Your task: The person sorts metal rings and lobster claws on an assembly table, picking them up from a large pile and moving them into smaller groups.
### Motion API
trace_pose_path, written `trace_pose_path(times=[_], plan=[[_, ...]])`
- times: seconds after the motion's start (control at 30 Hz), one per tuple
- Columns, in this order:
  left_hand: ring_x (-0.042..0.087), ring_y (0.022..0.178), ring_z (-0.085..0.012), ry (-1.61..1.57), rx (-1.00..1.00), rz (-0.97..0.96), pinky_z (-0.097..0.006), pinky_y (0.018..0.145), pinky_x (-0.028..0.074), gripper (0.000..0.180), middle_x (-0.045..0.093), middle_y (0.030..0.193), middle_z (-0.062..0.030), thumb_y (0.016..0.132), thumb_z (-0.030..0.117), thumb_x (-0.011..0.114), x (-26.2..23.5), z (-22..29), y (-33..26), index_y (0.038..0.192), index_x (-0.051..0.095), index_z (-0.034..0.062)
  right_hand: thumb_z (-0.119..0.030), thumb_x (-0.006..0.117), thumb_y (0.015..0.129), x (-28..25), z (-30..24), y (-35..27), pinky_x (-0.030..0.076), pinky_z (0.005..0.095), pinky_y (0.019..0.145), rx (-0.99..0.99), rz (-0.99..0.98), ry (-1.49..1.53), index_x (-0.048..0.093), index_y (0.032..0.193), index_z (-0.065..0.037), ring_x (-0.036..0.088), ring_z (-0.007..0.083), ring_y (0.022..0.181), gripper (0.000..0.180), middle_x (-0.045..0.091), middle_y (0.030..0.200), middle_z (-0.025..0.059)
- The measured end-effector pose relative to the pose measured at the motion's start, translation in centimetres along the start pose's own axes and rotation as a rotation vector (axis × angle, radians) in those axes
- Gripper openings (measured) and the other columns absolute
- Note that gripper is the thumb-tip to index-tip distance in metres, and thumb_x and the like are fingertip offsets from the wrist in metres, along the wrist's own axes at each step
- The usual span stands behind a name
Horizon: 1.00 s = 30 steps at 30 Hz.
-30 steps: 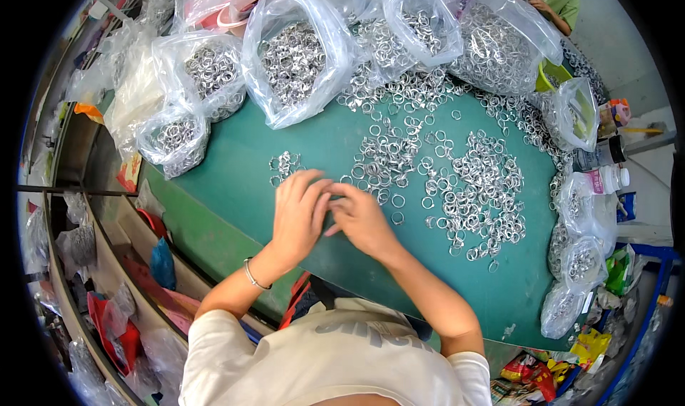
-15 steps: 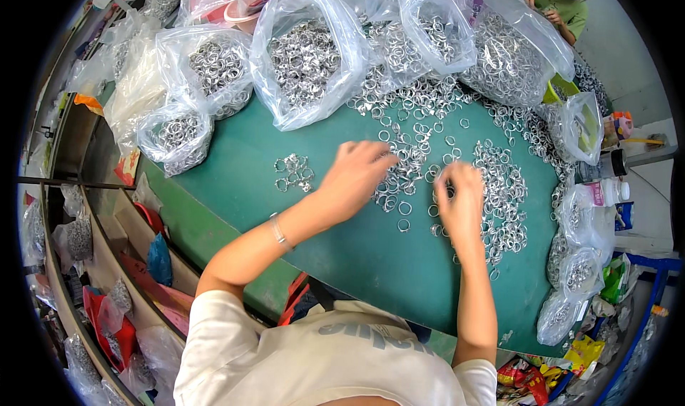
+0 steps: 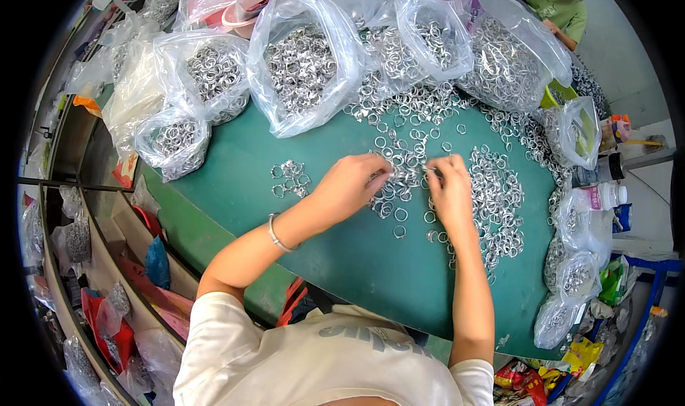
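A green table (image 3: 342, 256) fills the middle of the frame, curving with the lens. Clear bags (image 3: 303, 60) packed with silver rings line its upper edge, more down the right side. Loose rings (image 3: 492, 199) spread across the centre and right, with a small cluster (image 3: 289, 179) apart at centre left. Both forearms rise from the bottom edge. The left hand (image 3: 353, 185), a bracelet (image 3: 275, 232) on its wrist, curls over the rings, fingers bent; what it grips is hidden. The right hand (image 3: 449, 188) pinches something small at its fingertips, likely a ring, too tiny to confirm. The hands nearly meet; the rings lie directly under and just above both, equally near.
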<state>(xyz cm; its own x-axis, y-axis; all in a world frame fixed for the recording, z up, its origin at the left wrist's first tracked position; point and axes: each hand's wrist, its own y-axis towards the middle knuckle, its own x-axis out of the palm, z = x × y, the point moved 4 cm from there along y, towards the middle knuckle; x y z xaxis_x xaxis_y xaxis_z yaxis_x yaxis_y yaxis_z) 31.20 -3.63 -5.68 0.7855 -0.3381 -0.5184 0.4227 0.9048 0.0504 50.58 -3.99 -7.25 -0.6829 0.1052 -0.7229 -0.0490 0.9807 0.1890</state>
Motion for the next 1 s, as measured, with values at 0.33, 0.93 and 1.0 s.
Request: trace_pose_path(times=[0.33,0.93,1.0], plan=[[0.06,0.092,-0.0272,0.492,0.066,0.472,-0.037,0.082,0.044,0.019,0.064,0.1,-0.0073,0.076,-0.001,0.066,-5.1,-2.0,-6.9,0.094,0.063,0.0041,0.001,0.056,0.084,3.9,-8.9,-5.6,0.049,0.0429,0.067,-0.197,-0.316,0.188,0.055,0.099,0.0,0.058,0.0336,0.08,0.015,0.053,0.097,0.0148],[0.033,0.132,-0.0356,0.767,0.102,0.109,-0.066,0.106,0.02,0.043,0.043,0.13,-0.0149,0.077,-0.002,0.06,0.9,-3.3,-6.6,0.119,0.052,0.0046,-0.004,0.063,0.08,-1.1,-0.5,-3.5,0.035,0.0401,0.09,-0.174,0.008,-0.344,0.06,0.093,-0.005,0.054,0.0259,0.096,0.012,0.061,0.096,0.0067],[0.035,0.131,-0.0357,0.812,0.067,0.154,-0.064,0.107,0.021,0.046,0.043,0.129,-0.0167,0.072,-0.007,0.055,-0.2,-3.9,-6.8,0.117,0.052,0.0028,-0.002,0.062,0.08,-2.8,0.2,-4.3,0.036,0.0398,0.09,-0.147,0.092,-0.363,0.061,0.09,-0.005,0.055,0.0256,0.095,0.01,0.061,0.095,0.007]])
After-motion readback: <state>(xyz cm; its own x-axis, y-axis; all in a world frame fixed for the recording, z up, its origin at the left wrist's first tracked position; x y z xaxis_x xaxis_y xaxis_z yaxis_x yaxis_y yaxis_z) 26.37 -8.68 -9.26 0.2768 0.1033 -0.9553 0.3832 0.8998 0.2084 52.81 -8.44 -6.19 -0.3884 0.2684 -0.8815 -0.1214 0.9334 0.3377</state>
